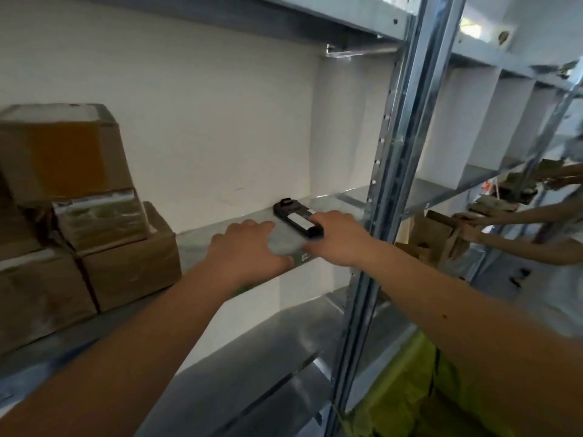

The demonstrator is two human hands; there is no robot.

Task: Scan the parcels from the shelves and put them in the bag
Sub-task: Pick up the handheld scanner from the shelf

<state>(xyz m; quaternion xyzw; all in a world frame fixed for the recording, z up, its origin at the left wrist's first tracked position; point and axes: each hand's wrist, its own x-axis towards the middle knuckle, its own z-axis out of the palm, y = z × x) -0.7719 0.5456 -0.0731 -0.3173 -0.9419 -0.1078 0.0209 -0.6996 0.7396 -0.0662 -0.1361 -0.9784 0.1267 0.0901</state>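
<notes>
Both hands meet over a small grey parcel (285, 244) at the shelf (202, 244) edge, left hand (246, 247) pressing it flat, right hand (334, 238) clasping the scanner (296, 220), while stacked boxes (79, 216) wait unscanned and the green bag (426, 398) hangs below.

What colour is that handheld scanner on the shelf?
Black, with a white panel; the head view shows the scanner.

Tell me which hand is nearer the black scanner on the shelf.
Right. The right hand lies on the near end of the scanner; whether it grips it is unclear. The left hand rests on the shelf, beside the scanner, apart.
</notes>
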